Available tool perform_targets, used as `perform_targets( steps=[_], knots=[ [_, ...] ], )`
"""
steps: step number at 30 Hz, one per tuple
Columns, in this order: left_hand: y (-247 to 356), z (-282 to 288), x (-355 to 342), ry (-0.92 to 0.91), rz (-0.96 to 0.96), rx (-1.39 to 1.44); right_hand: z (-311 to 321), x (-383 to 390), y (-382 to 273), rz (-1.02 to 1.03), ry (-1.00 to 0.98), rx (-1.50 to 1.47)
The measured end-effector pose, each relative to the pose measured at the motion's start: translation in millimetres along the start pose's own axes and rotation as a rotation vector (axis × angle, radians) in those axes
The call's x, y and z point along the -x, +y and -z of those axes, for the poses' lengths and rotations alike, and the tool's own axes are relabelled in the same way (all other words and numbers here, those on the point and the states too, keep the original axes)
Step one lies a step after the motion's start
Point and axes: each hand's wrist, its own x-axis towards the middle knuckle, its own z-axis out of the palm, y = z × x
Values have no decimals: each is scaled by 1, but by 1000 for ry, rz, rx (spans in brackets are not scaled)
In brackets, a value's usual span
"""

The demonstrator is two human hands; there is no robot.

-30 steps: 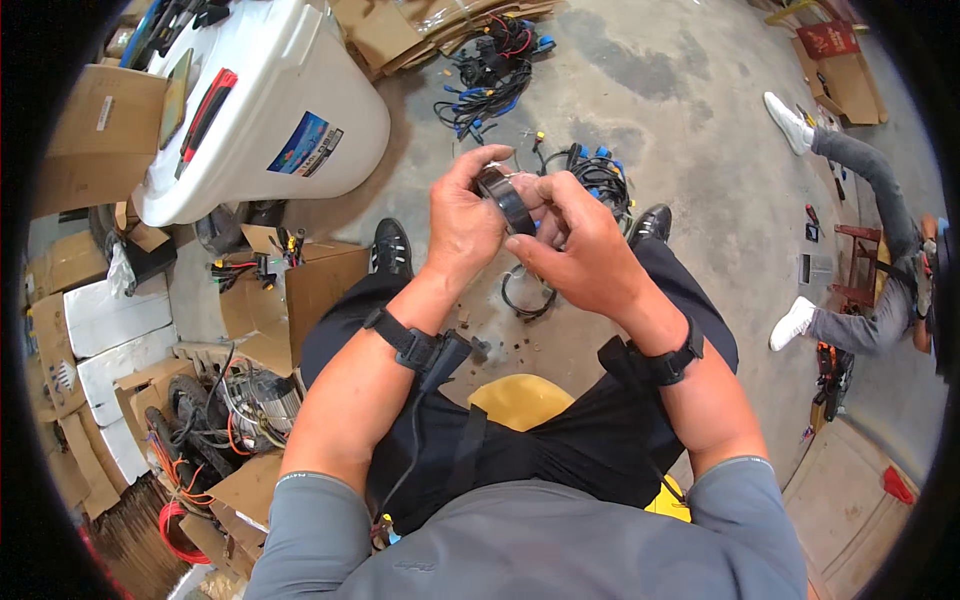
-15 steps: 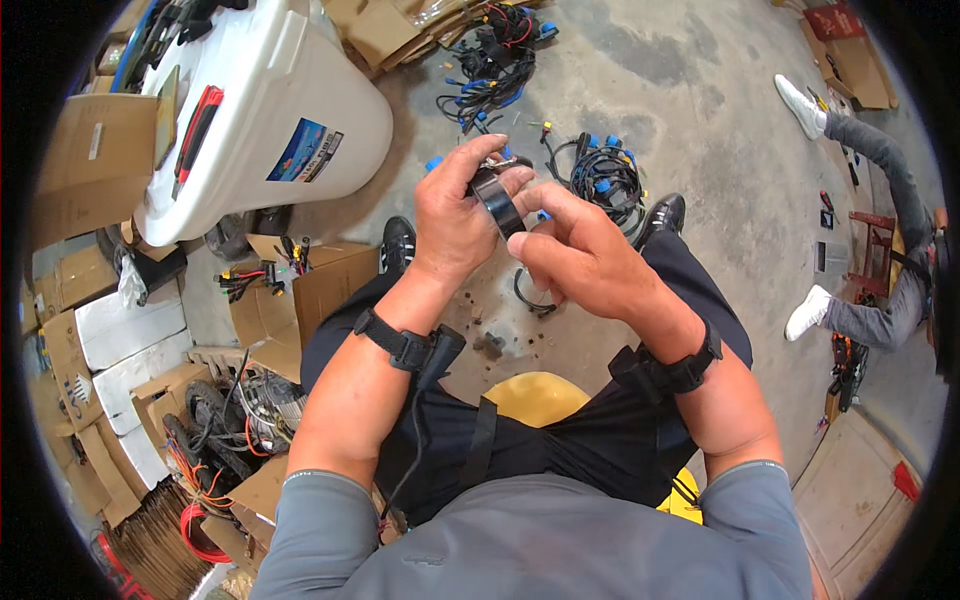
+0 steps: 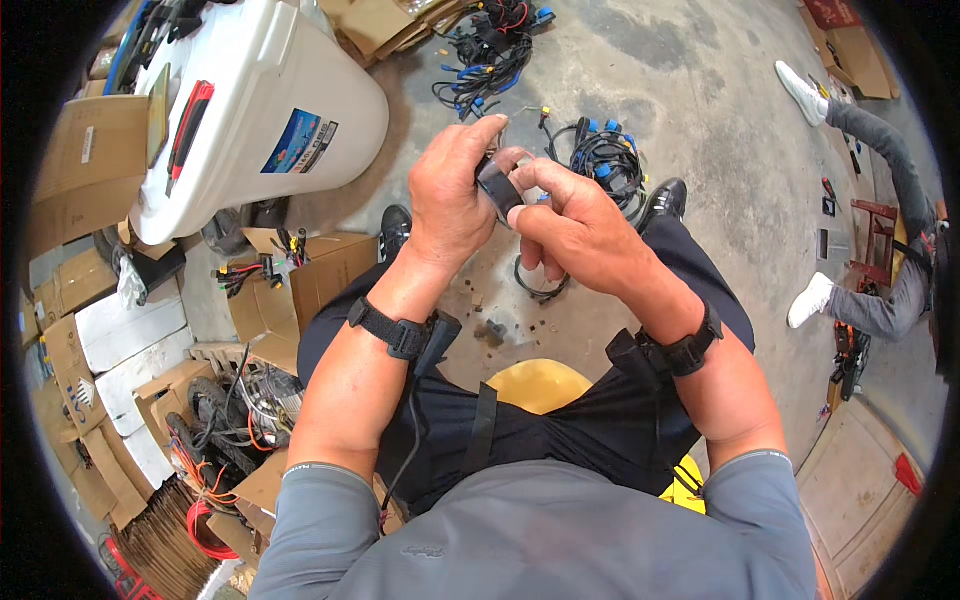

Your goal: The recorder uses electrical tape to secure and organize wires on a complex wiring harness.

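Black roll (image 3: 501,191), probably tape: left hand (image 3: 450,192) grips, right hand (image 3: 583,225) touches.

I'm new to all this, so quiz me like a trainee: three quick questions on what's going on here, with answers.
1. What colour is the roll that the person's left hand holds?
A) red
B) black
C) white

2. True or false: the other person at the right wears white shoes.

3. Fill in the blank: the coiled cables near the wearer's right shoe lie on the ____.

Key: 1. B; 2. True; 3. floor.
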Motion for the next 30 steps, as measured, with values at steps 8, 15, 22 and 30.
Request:
perform_targets(
  steps=[8,15,22,30],
  knots=[
    [0,3,-1,2,-11,-54,-1,-1,-1,-40,-19,-39],
    [-2,3,-1,-4,-13,-101,0,-3,1,-33,-22,-28],
    [-2,3,-2,-2,-29,-112,-2,-5,4,-16,-25,-75],
    [0,3,-1,-18,-11,-106,-1,-5,5,-18,-28,-92]
  ],
)
